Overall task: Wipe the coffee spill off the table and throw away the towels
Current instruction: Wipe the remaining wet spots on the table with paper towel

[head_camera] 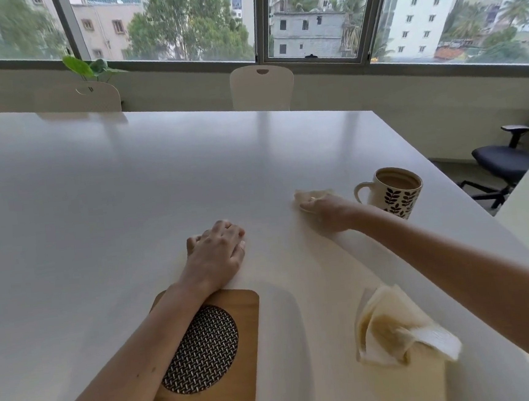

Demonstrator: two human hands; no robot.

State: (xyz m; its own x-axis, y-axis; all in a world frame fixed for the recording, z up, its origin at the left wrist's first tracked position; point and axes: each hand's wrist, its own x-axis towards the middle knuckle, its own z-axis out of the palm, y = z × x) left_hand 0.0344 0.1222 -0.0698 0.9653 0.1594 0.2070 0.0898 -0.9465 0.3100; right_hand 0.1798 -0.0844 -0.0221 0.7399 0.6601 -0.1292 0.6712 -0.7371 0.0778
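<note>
Wiping is underway: left of the mug (389, 192), the right hand (323, 209) presses a towel (309, 196) onto the table (128, 196); the left hand (218, 249) rests loosely curled, holding nothing. No spill shows; binning remains.

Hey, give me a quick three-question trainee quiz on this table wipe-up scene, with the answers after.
1. True or false: the right hand presses a crumpled beige paper towel on the white table.
2. What lies under the left forearm?
A. square wooden trivet with woven centre
B. a plate
3. The leaf-patterned ceramic mug holds ____.

Key: 1 true; 2 A; 3 coffee. The left hand rests on the table.
</note>
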